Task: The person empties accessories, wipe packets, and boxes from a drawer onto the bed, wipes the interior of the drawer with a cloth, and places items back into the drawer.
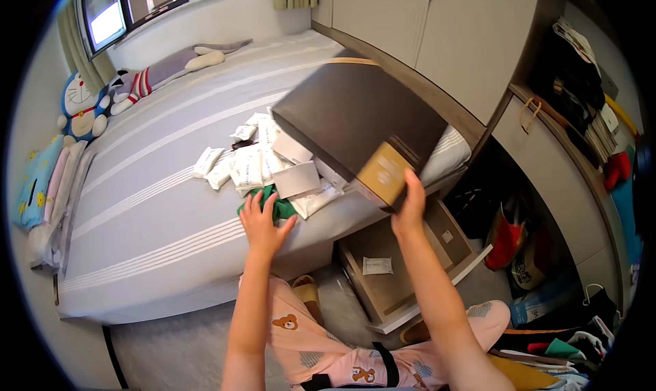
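My right hand (410, 205) is wrapped round the end of a gold and dark box (384, 173), held over the bed's edge. Behind that box a large dark brown box (362, 111) stands tilted on the bed. My left hand (263, 221), fingers spread, is at a green cloth (281, 208) and holds nothing. White packets (246, 167) lie piled beyond it, with a grey-white box (296, 179) beside them. Below, an open drawer (369, 292) holds one small white packet (377, 265).
The striped bed (157, 213) fills the left and middle. A blue plush toy (82, 111) and a long grey plush (164, 73) sit at its far side. Bags (507, 240) stand right of the drawer, under a cabinet (547, 179).
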A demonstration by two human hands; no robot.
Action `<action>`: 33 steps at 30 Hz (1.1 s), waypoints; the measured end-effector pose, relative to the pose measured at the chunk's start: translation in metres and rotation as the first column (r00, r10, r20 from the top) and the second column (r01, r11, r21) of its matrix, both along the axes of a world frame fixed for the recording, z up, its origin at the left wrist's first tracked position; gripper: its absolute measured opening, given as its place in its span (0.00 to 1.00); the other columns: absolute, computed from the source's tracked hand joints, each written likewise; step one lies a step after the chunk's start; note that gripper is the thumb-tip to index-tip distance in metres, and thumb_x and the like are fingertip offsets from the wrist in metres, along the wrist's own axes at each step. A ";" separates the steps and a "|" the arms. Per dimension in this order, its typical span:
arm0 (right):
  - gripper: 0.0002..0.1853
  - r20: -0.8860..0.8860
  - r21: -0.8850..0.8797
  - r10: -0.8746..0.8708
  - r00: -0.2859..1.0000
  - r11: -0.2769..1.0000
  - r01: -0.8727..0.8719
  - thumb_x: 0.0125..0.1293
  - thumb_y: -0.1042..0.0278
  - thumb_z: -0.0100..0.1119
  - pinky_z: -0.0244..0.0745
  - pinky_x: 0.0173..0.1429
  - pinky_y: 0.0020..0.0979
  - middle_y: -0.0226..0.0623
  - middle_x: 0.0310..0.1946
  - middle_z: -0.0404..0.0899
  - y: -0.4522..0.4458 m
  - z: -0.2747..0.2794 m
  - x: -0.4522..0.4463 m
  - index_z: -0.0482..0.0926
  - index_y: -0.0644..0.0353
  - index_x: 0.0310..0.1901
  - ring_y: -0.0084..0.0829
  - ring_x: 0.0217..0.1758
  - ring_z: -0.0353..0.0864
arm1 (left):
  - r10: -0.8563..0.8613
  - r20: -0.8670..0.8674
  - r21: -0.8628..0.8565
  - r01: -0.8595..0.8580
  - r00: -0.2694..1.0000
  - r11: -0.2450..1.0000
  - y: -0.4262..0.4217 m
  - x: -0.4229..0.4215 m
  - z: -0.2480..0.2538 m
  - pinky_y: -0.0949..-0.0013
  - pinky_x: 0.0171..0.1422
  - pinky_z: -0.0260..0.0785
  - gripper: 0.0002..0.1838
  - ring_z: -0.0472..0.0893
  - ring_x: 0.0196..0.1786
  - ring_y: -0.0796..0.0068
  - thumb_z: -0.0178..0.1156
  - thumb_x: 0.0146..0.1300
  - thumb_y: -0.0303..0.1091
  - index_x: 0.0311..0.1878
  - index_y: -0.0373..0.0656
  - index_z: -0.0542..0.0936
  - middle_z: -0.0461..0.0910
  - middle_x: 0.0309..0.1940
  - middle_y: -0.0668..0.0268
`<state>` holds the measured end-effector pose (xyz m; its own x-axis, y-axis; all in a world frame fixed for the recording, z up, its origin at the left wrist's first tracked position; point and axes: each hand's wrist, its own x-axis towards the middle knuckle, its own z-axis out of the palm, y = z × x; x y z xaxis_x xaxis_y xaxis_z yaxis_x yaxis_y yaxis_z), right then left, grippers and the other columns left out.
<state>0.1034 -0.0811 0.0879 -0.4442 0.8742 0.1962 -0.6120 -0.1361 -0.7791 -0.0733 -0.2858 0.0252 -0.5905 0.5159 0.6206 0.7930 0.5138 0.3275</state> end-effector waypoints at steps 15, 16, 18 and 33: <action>0.33 0.469 0.092 0.241 0.850 0.943 -0.319 0.55 0.46 0.62 0.77 0.36 0.26 0.39 0.41 0.75 -0.012 0.013 -0.161 0.67 0.69 0.51 0.27 0.39 0.77 | 0.042 0.328 0.622 -0.249 0.944 0.742 -0.020 -0.043 -0.016 0.60 0.48 0.65 0.11 0.73 0.41 0.50 0.48 0.58 0.24 0.46 0.35 0.68 0.73 0.38 0.50; 0.33 0.437 0.120 0.236 0.868 0.941 -0.316 0.56 0.47 0.62 0.77 0.36 0.26 0.39 0.42 0.74 -0.012 0.010 -0.161 0.67 0.69 0.52 0.27 0.40 0.77 | 0.060 0.318 0.686 -0.273 0.946 0.674 -0.023 -0.045 -0.016 0.62 0.49 0.65 0.11 0.73 0.42 0.52 0.47 0.59 0.23 0.46 0.34 0.68 0.73 0.38 0.50; 0.31 0.446 0.190 0.125 0.886 0.954 -0.230 0.59 0.50 0.60 0.77 0.36 0.26 0.41 0.46 0.71 -0.012 0.003 -0.155 0.66 0.68 0.54 0.27 0.45 0.75 | -0.003 0.300 0.807 -0.252 0.954 0.535 -0.025 -0.043 -0.018 0.65 0.54 0.64 0.12 0.72 0.45 0.60 0.44 0.61 0.22 0.48 0.34 0.65 0.70 0.42 0.54; 0.24 0.090 -0.209 0.615 0.783 0.780 -0.589 0.64 0.58 0.52 0.76 0.45 0.31 0.38 0.51 0.70 -0.026 -0.074 0.040 0.64 0.60 0.58 0.26 0.47 0.74 | -0.792 0.025 0.321 0.745 0.610 0.584 0.067 0.090 -0.024 0.52 0.59 0.59 0.19 0.71 0.51 0.52 0.59 0.48 0.29 0.47 0.40 0.71 0.72 0.45 0.53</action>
